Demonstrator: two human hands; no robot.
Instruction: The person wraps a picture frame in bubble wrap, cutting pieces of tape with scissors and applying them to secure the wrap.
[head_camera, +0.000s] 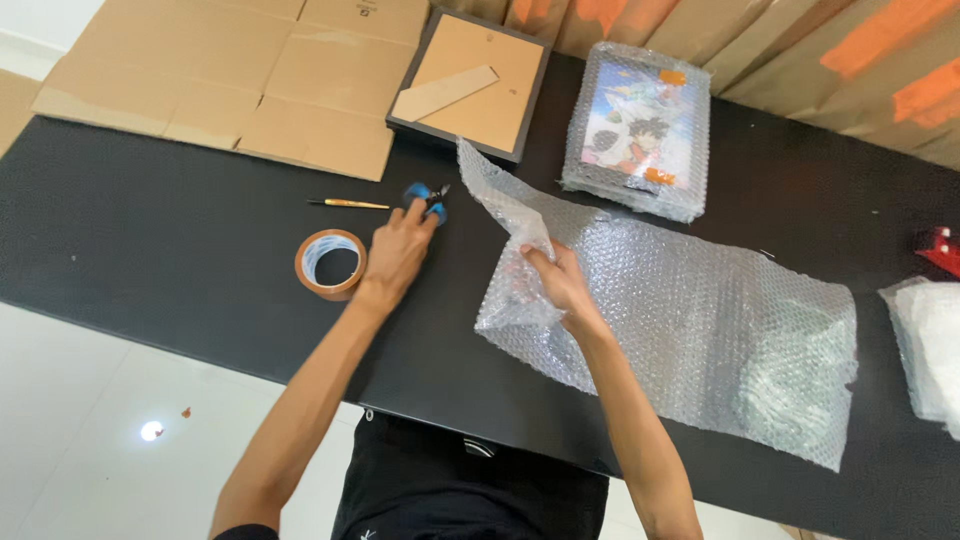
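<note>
My left hand (400, 250) reaches across the black table (150, 250) and its fingertips touch blue-handled scissors (428, 198); whether it grips them I cannot tell. My right hand (558, 285) pinches the lifted left end of a long sheet of bubble wrap (700, 320) that lies spread over the table. A roll of brown tape (330, 264) lies flat just left of my left wrist. A picture frame (470, 85) lies face down at the back, its cardboard stand showing.
A bubble-wrapped picture with a cartoon figure (638, 130) lies behind the sheet. A thin brush (350, 204) rests left of the scissors. Flattened cardboard (230, 80) covers the back left. At the right edge are a red object (940, 248) and more wrap (930, 350).
</note>
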